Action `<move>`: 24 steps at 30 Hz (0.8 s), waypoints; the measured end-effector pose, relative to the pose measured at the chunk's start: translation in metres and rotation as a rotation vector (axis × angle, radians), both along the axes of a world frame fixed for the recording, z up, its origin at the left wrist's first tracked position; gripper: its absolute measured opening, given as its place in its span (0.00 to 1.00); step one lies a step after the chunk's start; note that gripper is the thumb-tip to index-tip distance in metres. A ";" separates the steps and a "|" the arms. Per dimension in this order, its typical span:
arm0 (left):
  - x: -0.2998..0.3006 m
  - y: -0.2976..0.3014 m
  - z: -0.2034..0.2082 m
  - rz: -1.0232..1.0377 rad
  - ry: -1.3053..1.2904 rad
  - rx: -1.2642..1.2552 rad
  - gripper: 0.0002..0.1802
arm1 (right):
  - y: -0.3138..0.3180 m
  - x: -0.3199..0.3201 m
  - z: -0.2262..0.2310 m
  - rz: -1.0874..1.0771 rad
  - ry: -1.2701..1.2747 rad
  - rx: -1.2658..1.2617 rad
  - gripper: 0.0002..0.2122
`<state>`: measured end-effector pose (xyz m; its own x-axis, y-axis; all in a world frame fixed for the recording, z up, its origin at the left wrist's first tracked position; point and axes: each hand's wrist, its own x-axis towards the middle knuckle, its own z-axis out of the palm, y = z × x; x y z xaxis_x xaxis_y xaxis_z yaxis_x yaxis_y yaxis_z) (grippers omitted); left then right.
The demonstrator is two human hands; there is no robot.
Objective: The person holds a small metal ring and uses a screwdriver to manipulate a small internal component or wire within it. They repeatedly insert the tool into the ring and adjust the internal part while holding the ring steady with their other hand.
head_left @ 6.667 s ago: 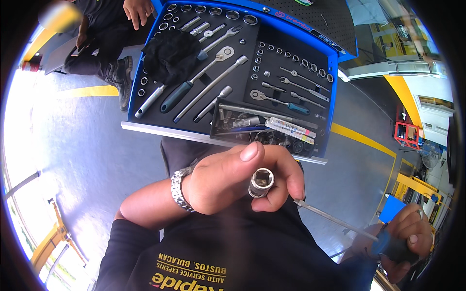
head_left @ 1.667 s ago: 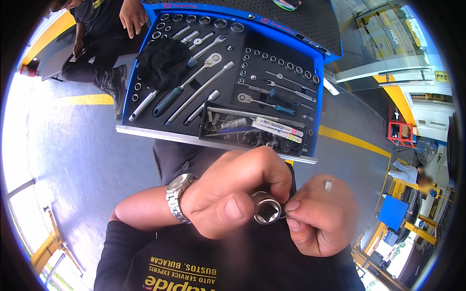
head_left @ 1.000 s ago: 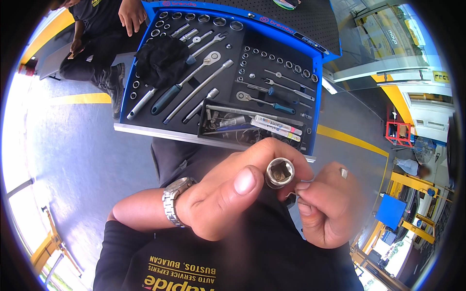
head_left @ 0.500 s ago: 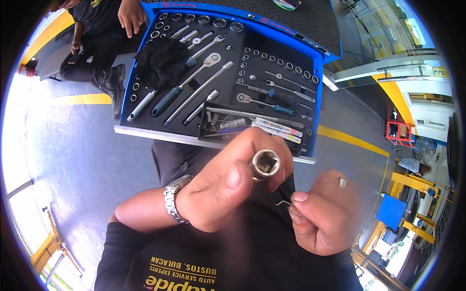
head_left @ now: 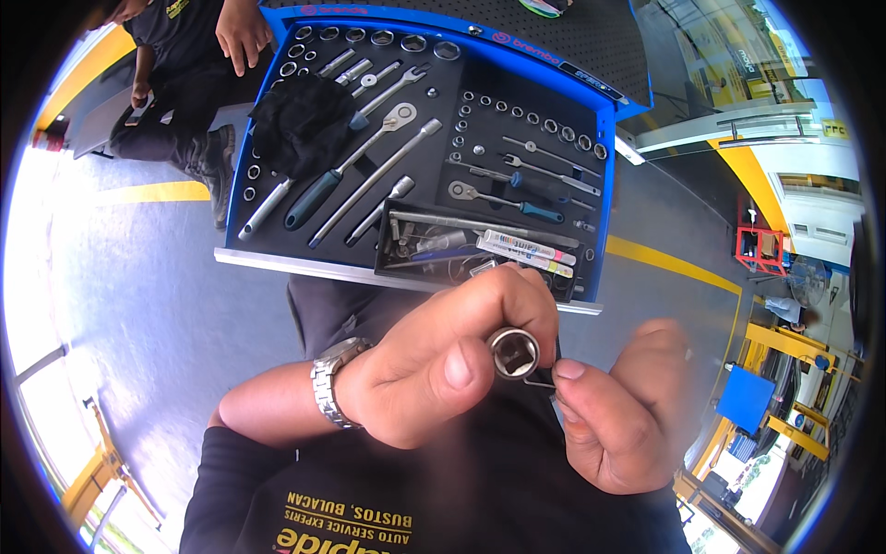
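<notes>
Between the thumb and fingers of my left hand (head_left: pixel 434 360) is a metal socket (head_left: pixel 514 354), its open end turned up toward me. A metal-band watch (head_left: pixel 330 383) circles that wrist. Just to the right, my right hand (head_left: pixel 618 415) pinches a thin bent metal wire (head_left: pixel 539 383) between thumb and forefinger. The wire's hooked tip is at the lower rim of the socket; whether it touches or enters the opening, I cannot tell. Beyond my hands stands an open tool drawer (head_left: pixel 305 262), with sockets, ratchets and extension bars in dark foam.
A small black tray (head_left: pixel 392 249) of loose bits and paint markers (head_left: pixel 526 247) lies at the drawer's front. Black cloth (head_left: pixel 300 125) covers some tools at its left. A person (head_left: pixel 175 92) is at the far left. Yellow lift equipment (head_left: pixel 784 346) stands at the right.
My left hand has moved slightly down and tilted the socket, bringing its rim to the wire's tip. My right hand stays nearly in place, still pinching the wire.
</notes>
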<state>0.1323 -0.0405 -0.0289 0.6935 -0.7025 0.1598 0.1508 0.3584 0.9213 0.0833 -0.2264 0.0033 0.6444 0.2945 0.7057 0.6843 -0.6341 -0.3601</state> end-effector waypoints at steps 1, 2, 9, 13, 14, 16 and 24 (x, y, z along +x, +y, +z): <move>0.001 0.000 -0.001 0.011 -0.020 0.004 0.41 | -0.002 0.001 0.001 0.000 -0.017 -0.024 0.18; 0.001 -0.001 -0.002 0.022 -0.041 0.009 0.42 | -0.002 0.001 0.001 -0.003 -0.020 -0.034 0.18; 0.004 0.000 -0.005 0.019 -0.126 0.039 0.44 | -0.001 0.000 0.009 -0.037 0.045 -0.068 0.17; 0.006 0.000 -0.007 0.047 -0.224 0.075 0.42 | -0.006 0.002 0.017 0.054 0.179 -0.099 0.16; 0.007 -0.001 -0.007 0.048 -0.243 0.080 0.42 | -0.006 0.003 0.018 0.075 0.201 -0.103 0.16; 0.007 0.000 -0.007 0.058 -0.258 0.105 0.41 | -0.006 0.005 0.017 0.087 0.209 -0.114 0.16; 0.006 0.001 -0.001 0.041 -0.203 0.160 0.42 | -0.004 0.012 0.017 0.053 0.185 -0.143 0.15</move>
